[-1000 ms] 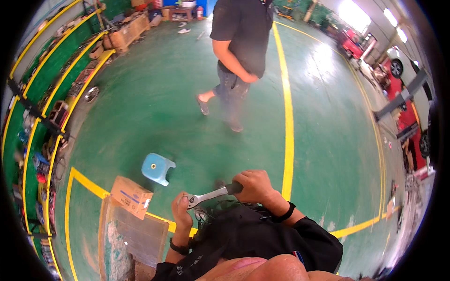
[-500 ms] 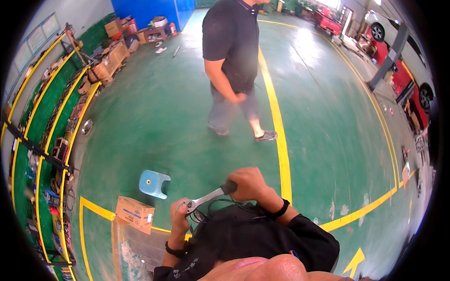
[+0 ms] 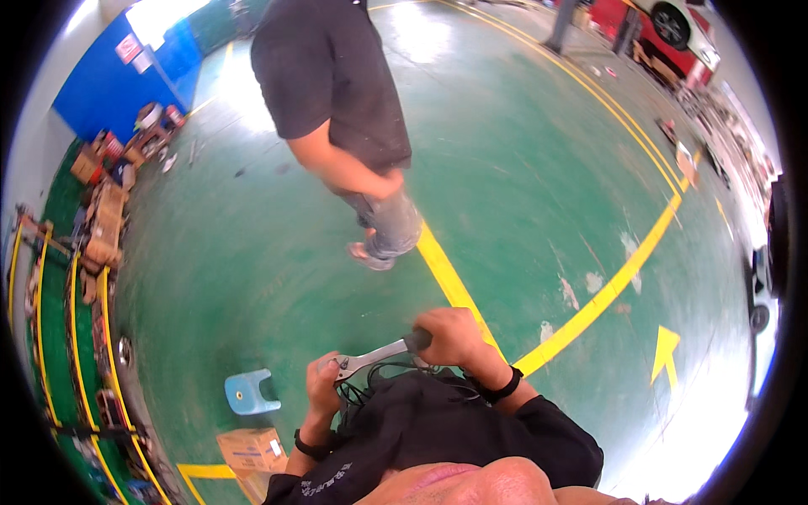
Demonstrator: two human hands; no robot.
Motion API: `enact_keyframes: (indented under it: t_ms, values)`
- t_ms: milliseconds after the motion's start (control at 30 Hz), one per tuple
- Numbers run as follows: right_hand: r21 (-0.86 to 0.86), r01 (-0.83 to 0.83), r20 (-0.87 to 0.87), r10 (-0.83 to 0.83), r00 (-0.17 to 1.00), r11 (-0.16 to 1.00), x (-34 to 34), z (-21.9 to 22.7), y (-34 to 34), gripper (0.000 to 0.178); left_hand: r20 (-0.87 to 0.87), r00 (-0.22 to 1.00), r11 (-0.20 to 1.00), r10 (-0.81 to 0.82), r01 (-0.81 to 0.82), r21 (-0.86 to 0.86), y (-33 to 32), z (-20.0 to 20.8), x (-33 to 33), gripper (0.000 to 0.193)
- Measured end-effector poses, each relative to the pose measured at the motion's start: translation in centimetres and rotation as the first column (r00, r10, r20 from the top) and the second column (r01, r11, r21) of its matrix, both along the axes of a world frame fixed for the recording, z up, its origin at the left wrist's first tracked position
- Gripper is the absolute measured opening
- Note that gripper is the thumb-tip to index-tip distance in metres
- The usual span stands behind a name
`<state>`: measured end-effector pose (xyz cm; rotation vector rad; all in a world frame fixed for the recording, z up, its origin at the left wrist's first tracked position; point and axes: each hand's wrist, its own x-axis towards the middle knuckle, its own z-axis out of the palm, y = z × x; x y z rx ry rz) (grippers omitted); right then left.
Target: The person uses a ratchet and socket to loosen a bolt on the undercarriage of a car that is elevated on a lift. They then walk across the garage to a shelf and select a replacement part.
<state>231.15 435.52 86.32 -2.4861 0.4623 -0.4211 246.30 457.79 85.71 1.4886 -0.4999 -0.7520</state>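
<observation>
In front of my chest a silver ratchet wrench with a black handle is held between both hands, tilted up toward the right. My right hand wraps round the black grip end. At the other end, my left hand closes on the ratchet head, thumb on top. What the fingers cover there is hidden. Thin black cables hang just below the wrench, against my dark shirt. Each wrist bears a black band.
A person in a dark shirt walks on the green floor ahead. Left stand a blue plastic stool, a cardboard box and long shelves with yellow edges. A raised car is at the far right.
My view has swung to the right, so the stool, box and shelves sit further left. The person has taken a step. Both hands keep their hold on the ratchet wrench.
</observation>
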Motion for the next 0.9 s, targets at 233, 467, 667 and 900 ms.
enact_keyframes:
  t_ms: [233, 467, 667, 900]
  values:
    - [0.007, 0.34, 0.047, -0.34, 0.939, 0.94, -7.2, -1.2, -5.3, 0.015, -0.109, 0.891, 0.893, -0.442, 0.448, 0.044, -10.8, -0.8, -0.3, 0.049]
    - [-0.008, 0.656, 0.041, -0.655, 0.754, 0.755, -10.9, 0.4, -9.0, 0.013, -0.123, 0.684, 0.693, -0.719, 0.72, -0.044, -23.2, -1.9, 0.3, 0.04]
    - [-0.004, 0.813, -0.05, -0.812, 0.582, 0.583, -10.1, 0.9, -13.7, 0.015, -0.029, 0.657, 0.657, -0.753, 0.748, -0.092, -34.9, 1.1, 0.7, 0.037]
    - [0.099, 0.882, -0.211, -0.856, 0.471, 0.461, -8.0, 2.1, -20.8, 0.02, 0.008, 0.674, 0.664, -0.739, 0.73, -0.159, -46.4, 0.3, 1.4, 0.028]
